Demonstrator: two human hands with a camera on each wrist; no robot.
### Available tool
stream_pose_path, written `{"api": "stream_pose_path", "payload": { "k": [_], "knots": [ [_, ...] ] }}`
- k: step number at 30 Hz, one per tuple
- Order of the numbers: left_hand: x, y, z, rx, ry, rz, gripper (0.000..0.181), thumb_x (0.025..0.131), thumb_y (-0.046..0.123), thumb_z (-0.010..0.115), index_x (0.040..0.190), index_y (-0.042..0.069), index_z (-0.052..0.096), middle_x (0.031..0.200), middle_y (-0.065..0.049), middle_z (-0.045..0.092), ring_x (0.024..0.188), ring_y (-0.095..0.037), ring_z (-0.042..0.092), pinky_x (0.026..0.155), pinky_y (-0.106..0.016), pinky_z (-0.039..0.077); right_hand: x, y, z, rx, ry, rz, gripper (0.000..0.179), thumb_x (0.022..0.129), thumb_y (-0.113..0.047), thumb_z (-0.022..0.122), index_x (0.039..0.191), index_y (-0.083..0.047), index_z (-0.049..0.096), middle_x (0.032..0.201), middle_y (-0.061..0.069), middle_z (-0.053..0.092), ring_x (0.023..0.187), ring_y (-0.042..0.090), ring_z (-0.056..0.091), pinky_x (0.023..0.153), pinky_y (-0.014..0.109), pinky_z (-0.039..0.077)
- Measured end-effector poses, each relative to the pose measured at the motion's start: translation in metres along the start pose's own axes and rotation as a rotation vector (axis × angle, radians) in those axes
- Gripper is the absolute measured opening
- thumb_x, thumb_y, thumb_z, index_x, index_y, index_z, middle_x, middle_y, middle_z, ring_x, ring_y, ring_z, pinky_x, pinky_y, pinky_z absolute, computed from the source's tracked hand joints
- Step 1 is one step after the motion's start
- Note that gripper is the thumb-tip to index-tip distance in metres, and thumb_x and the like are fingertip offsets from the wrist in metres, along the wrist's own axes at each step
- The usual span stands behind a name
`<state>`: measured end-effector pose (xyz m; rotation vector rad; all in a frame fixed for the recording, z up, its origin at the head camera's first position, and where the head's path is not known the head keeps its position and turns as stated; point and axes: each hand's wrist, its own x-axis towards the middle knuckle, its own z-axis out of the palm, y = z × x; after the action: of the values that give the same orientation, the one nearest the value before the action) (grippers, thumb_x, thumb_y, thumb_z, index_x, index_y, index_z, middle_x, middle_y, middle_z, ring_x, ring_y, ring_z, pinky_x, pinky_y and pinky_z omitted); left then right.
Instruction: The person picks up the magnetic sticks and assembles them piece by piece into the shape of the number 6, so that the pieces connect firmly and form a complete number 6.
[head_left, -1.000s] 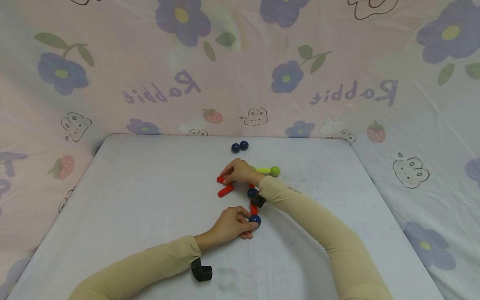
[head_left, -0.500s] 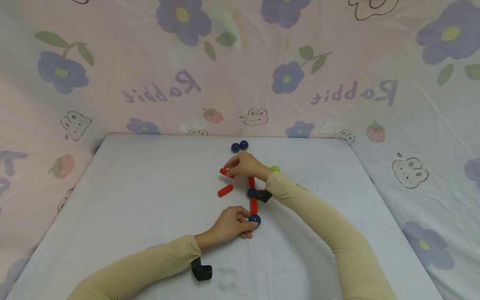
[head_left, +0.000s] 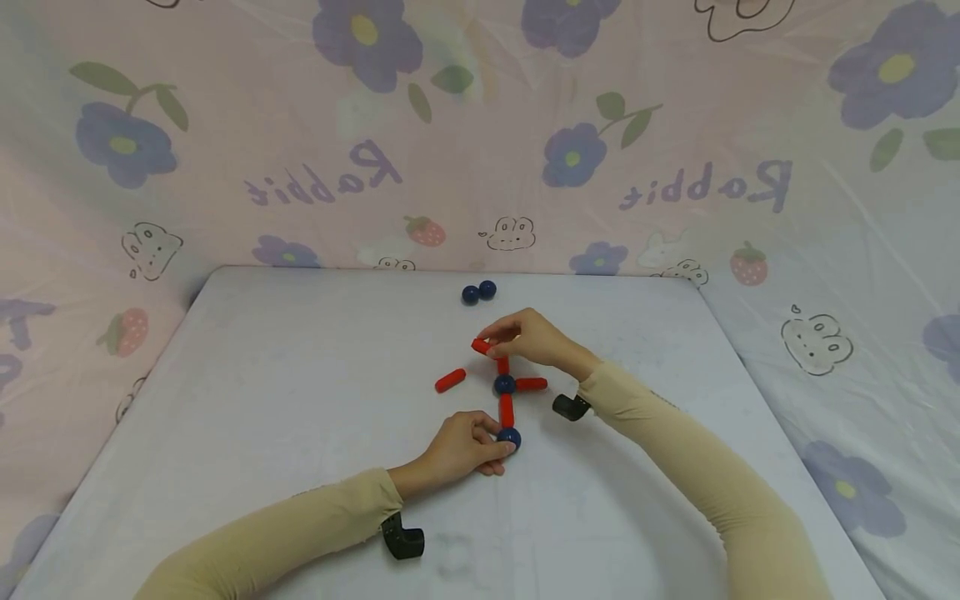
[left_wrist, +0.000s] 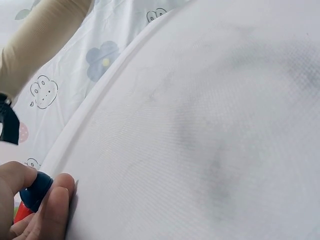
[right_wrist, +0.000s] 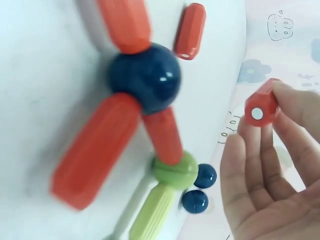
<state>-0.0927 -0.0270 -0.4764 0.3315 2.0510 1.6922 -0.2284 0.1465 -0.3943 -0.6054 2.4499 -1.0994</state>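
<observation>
My left hand (head_left: pixel 465 446) pinches a blue ball (head_left: pixel 509 437) at the near end of a magnetic stick-and-ball figure. From that ball a red rod (head_left: pixel 507 410) runs up to a middle blue ball (right_wrist: pixel 147 77). One red rod (head_left: pixel 532 384) sticks out to its right; another (right_wrist: pixel 164 136) joins it to a green ball (right_wrist: pixel 176 169) with a light-green rod (right_wrist: pixel 152 212). In the head view, my right hand (head_left: pixel 536 340) hides the green parts. Between thumb and fingers it pinches a separate red magnetic rod (right_wrist: pixel 262 107), its round silvery end showing.
A loose red rod (head_left: pixel 450 381) lies left of the figure. Two blue balls (head_left: pixel 470 294) sit together near the table's far edge. Black wrist mounts (head_left: pixel 403 540) hang under both sleeves. A printed cloth (head_left: pixel 480 167) rises behind the white table (head_left: pixel 300 358).
My right hand has lifted a red rod from beside the loose one and carried it rightward, over the figure's far end. The left hand has stayed at its blue ball.
</observation>
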Motion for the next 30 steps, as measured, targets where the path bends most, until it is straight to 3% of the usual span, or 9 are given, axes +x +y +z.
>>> {"api": "stream_pose_path", "payload": {
  "k": [7, 17, 24, 30],
  "knots": [
    [0.002, -0.002, -0.001, 0.005, -0.010, -0.025, 0.039, 0.087, 0.021, 0.077, 0.113, -0.002, 0.061, 0.077, -0.012, 0.074, 0.063, -0.017, 0.073, 0.061, -0.025, 0.059, -0.033, 0.017, -0.002, -0.009, 0.012, -0.007, 0.030, 0.086, -0.016, 0.076, 0.116, -0.017, 0.074, 0.114, 0.005, 0.073, 0.094, 0.014, 0.067, 0.078, 0.025, 0.054],
    [0.003, -0.004, -0.002, 0.019, -0.007, -0.018, 0.039, 0.087, 0.022, 0.077, 0.114, -0.002, 0.062, 0.075, -0.008, 0.074, 0.062, -0.016, 0.073, 0.061, -0.025, 0.059, -0.061, 0.038, 0.009, -0.029, 0.039, -0.077, 0.029, 0.083, -0.016, 0.079, 0.112, -0.021, 0.076, 0.103, 0.001, 0.074, 0.084, 0.015, 0.061, 0.070, 0.024, 0.051],
    [0.001, -0.002, 0.000, 0.009, -0.013, 0.001, 0.040, 0.088, 0.020, 0.075, 0.116, -0.004, 0.061, 0.079, -0.016, 0.075, 0.065, -0.023, 0.074, 0.062, -0.028, 0.060, -0.078, 0.046, 0.015, -0.014, 0.019, -0.106, 0.030, 0.084, -0.010, 0.077, 0.112, -0.022, 0.076, 0.104, -0.002, 0.074, 0.091, 0.010, 0.065, 0.079, 0.022, 0.055],
    [0.002, -0.001, 0.000, 0.012, -0.013, -0.009, 0.039, 0.087, 0.020, 0.076, 0.115, -0.003, 0.061, 0.077, -0.013, 0.074, 0.064, -0.019, 0.074, 0.062, -0.026, 0.060, -0.091, 0.050, 0.018, -0.033, 0.009, -0.145, 0.029, 0.083, -0.007, 0.077, 0.111, -0.018, 0.076, 0.103, 0.002, 0.074, 0.088, 0.009, 0.065, 0.078, 0.022, 0.055]
  ]
}}
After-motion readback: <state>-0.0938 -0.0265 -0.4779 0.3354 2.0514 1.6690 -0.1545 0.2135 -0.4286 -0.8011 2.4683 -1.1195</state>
